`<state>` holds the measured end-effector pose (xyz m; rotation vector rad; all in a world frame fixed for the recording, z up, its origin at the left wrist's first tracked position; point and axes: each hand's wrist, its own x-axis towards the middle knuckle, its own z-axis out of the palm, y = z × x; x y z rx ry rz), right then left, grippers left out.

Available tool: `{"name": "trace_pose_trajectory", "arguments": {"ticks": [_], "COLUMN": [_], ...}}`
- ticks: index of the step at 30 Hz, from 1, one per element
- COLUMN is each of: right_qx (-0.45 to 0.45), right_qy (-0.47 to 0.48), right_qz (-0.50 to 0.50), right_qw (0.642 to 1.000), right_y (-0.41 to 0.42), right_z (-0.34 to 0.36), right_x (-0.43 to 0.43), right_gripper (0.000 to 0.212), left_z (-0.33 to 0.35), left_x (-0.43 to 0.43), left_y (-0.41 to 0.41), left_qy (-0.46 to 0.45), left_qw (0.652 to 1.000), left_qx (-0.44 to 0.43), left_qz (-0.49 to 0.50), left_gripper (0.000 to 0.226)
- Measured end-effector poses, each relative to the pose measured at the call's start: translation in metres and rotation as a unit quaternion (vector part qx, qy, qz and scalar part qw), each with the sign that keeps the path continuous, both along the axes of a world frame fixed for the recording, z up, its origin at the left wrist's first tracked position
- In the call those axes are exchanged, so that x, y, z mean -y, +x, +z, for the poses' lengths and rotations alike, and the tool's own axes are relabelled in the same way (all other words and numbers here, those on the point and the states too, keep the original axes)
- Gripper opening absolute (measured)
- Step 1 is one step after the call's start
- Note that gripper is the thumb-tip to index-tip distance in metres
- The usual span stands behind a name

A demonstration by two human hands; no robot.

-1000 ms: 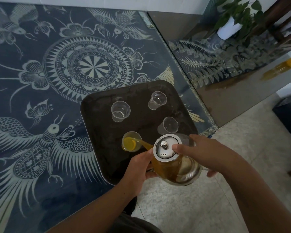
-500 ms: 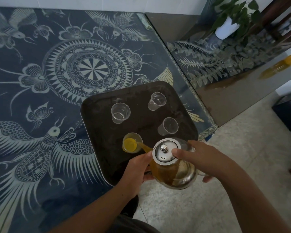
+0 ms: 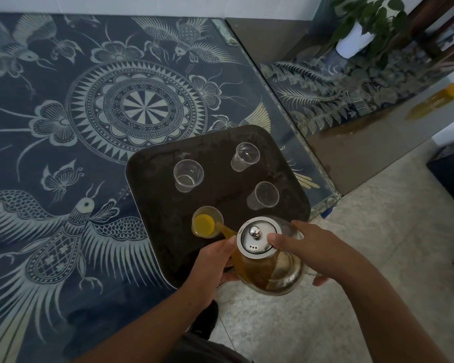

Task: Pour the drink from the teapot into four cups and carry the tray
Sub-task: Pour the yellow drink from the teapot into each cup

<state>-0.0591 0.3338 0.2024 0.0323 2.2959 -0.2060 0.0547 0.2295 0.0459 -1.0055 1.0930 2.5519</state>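
Down near the lower middle of the frame, a glass teapot (image 3: 270, 268) with a shiny metal lid (image 3: 257, 238) is held in the air over the near edge of a dark tray (image 3: 155, 205). It is tipped to the left, and a thin yellow drink (image 3: 222, 228) runs from its spout into the nearest cup (image 3: 207, 225), which is partly full of yellow. The right hand (image 3: 317, 250) is wrapped around the right side of the teapot, with one fingertip pressed on the lid. The left hand (image 3: 212, 265) cups the left side of the teapot, with its fingers curled under it. Three more clear cups stand upright and empty on the tray: one to the left (image 3: 188, 175), one at the far side (image 3: 245, 156) and one to the right (image 3: 263, 195), all well apart. The tray sits on a table (image 3: 63, 113) covered by a dark blue cloth with pale birds and flowers. At the upper right is a green plant in a white pot (image 3: 354, 43). A pale speckled floor (image 3: 378, 231) fills the lower right.
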Motion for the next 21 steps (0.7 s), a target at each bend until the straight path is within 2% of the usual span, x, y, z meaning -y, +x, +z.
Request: {"name": "trace_pose_trajectory", "arguments": {"ticks": [9, 21], "right_qx": [0.002, 0.011], "right_qy": [-0.007, -0.019], "right_qz": [0.004, -0.004], "right_qw": [1.000, 1.000], "right_y": [-0.002, -0.004], "right_z": [-0.004, -0.014], "right_x": [0.000, -0.009], "right_gripper": [0.095, 0.097], "left_z": [-0.002, -0.013], "left_x": [0.001, 0.002], "left_y": [-0.002, -0.001], "left_qy": [0.007, -0.020], "left_qw": [1.000, 1.000], "left_qx": [0.025, 0.017], "left_qz": [0.015, -0.003], "left_gripper": [0.027, 0.030]}}
